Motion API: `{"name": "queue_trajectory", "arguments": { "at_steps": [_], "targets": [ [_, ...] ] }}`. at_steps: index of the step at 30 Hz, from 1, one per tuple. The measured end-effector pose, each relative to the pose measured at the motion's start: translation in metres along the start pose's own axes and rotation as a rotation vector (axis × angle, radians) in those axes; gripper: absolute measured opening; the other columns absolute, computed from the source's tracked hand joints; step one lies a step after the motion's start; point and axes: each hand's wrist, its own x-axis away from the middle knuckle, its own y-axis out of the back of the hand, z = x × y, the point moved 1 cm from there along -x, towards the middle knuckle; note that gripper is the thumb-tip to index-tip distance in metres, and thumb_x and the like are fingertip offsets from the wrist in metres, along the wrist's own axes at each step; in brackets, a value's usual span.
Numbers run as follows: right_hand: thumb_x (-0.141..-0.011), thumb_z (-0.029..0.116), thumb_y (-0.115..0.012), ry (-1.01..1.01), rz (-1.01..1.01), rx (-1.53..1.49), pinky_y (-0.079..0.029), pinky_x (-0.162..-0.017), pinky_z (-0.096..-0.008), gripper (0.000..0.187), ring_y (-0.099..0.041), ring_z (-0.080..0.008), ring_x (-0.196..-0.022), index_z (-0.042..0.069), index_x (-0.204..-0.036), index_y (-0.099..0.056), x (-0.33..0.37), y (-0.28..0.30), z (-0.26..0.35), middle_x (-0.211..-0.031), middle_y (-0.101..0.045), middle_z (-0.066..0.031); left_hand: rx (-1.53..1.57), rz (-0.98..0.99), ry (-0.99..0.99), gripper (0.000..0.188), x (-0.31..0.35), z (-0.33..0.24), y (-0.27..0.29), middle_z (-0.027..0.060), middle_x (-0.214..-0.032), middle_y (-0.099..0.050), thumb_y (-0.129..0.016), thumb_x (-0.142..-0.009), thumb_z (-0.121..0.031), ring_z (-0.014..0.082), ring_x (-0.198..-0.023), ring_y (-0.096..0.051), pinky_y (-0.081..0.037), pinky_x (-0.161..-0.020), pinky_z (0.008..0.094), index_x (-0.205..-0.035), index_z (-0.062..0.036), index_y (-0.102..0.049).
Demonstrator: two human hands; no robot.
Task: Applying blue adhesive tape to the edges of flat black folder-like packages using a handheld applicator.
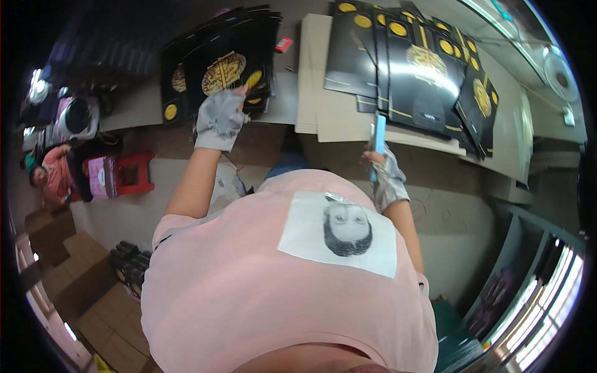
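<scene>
My left hand (221,119), in a grey-white glove with bare fingertips, lies at the near edge of a pile of black printed sheets (208,50) with gold emblems. Its fingers stretch over the top sheet; whether they pinch an edge is not clear. My right hand (390,177), gloved the same way, is closed around a slim light-blue tool (380,132). That tool stands out past the fingers toward the table, with a thin greyish strip along one side; its exact kind cannot be made out. More black and gold sheets (404,74) lie overlapping in front of it.
Grey-beige boards (344,118) lie under the right-hand sheets. A small red object (283,45) sits between the piles. At left, a person in a pink top (57,174) sits near a red stool (138,174). Cardboard boxes (93,267) stand lower left; a fan (559,73) is far right.
</scene>
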Motion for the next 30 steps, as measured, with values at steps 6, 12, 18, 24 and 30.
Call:
{"name": "queue_trajectory", "arguments": {
  "at_steps": [6,12,18,24,30],
  "targets": [
    [-0.072,0.012,-0.063,-0.004,-0.199,-0.146,-0.048,-0.06,-0.0288,0.024,-0.059,-0.0179,-0.064,-0.001,-0.09,-0.053,0.011,-0.003,0.009,-0.076,-0.058,-0.0086,0.348,-0.353,-0.126,0.032,-0.097,-0.102,0.01,0.0035,-0.112,-0.06,-0.051,-0.08,-0.017,0.021,-0.097,-0.058,-0.046,-0.083,0.0342,-0.111,-0.0122,-0.059],
    [-0.071,0.012,-0.064,0.199,-0.413,-0.17,-0.048,-0.059,-0.028,0.03,-0.058,-0.0165,-0.064,-0.001,-0.096,-0.054,0.026,0.024,-0.01,-0.078,-0.057,-0.0072,0.217,-0.059,-0.519,0.026,-0.12,-0.233,-0.001,-0.0005,-0.098,-0.063,-0.054,-0.074,-0.015,0.0156,-0.09,-0.06,-0.049,-0.078,0.0304,-0.099,-0.0155,-0.062],
    [-0.066,0.02,-0.068,0.113,-0.591,0.269,-0.046,-0.06,-0.0328,0.033,-0.058,-0.0202,-0.068,0.002,-0.091,-0.055,0.042,0.056,-0.037,-0.075,-0.057,-0.0082,0.252,0.196,-0.765,0.032,-0.102,-0.276,-0.049,0.0006,-0.096,-0.06,-0.061,-0.068,-0.02,0.0203,-0.093,-0.057,-0.048,-0.08,0.03,-0.098,-0.0137,-0.06],
    [-0.066,0.022,-0.069,0.129,-0.548,0.421,-0.046,-0.065,-0.0392,0.034,-0.058,-0.0297,-0.073,0.001,-0.089,-0.056,0.047,0.052,-0.043,-0.079,-0.059,-0.0145,0.293,0.004,-0.869,0.02,-0.092,-0.275,-0.071,-0.0001,-0.089,-0.062,-0.057,-0.073,-0.02,0.0192,-0.088,-0.059,-0.048,-0.078,0.0313,-0.092,-0.0129,-0.061],
    [-0.067,0.019,-0.069,0.108,-0.416,0.218,-0.046,-0.065,-0.0356,0.035,-0.056,-0.0227,-0.072,0.001,-0.096,-0.058,0.026,0.053,-0.055,-0.08,-0.058,-0.0109,0.306,0.111,-0.875,0.029,-0.088,-0.277,-0.07,-0.0003,-0.105,-0.059,-0.057,-0.076,-0.022,0.0219,-0.098,-0.056,-0.046,-0.084,0.0326,-0.105,-0.0148,-0.058]
  ]
}}
